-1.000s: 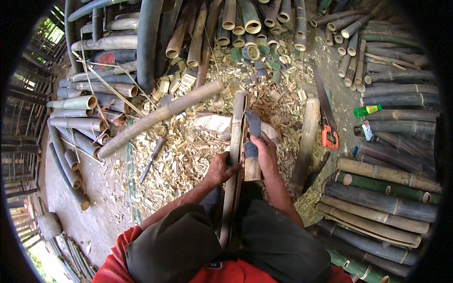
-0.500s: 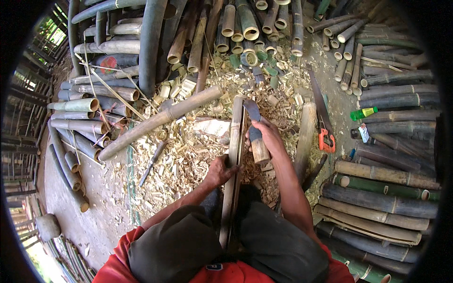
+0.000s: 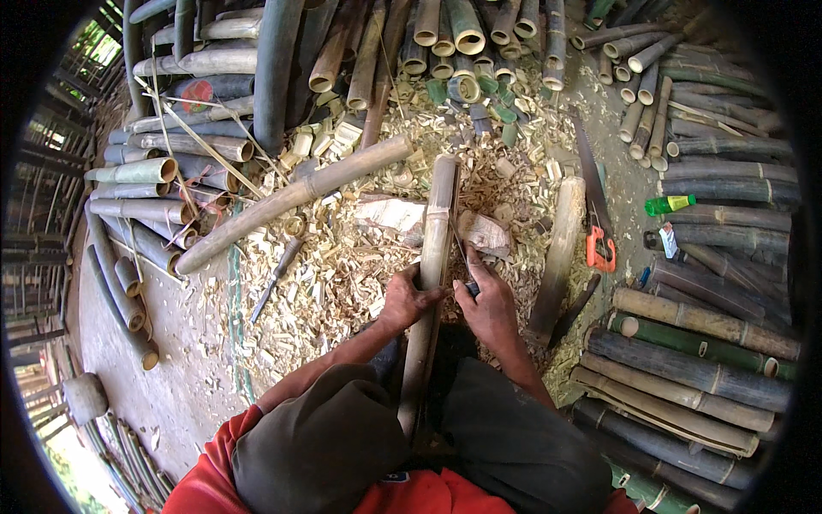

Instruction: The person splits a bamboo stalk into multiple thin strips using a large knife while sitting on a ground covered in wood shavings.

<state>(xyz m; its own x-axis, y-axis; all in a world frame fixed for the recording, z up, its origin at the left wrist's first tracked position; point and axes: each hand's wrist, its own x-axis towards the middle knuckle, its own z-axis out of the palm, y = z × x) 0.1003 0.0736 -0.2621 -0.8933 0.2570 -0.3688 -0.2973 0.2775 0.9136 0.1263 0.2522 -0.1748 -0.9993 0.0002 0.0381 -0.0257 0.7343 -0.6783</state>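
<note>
A bamboo piece (image 3: 435, 231) stands tilted between my knees, its upper end pointing away from me. My left hand (image 3: 409, 298) is closed round its left side, thumb across the front. Close against its right side, my right hand (image 3: 495, 313) is closed on a billhook (image 3: 472, 289). Only a thin edge of the blade and a bit of the dark grip show; the fingers cover the rest. Past the bamboo's upper part lie a pale wood block (image 3: 486, 235) and a white-topped piece of wood (image 3: 390, 214).
Shavings (image 3: 317, 283) cover the floor around me. A long bamboo pole (image 3: 291, 204) lies at left, near a dark-bladed chisel-like tool (image 3: 276, 278). On the right are another bamboo length (image 3: 556, 257), an orange-handled saw (image 3: 599, 248), a green bottle (image 3: 670, 205) and stacked bamboo (image 3: 685, 364).
My right hand has come down and toward me along the bamboo's right side, turning the billhook so its blade now shows edge-on. The left hand still holds the bamboo; the view has shifted slightly.
</note>
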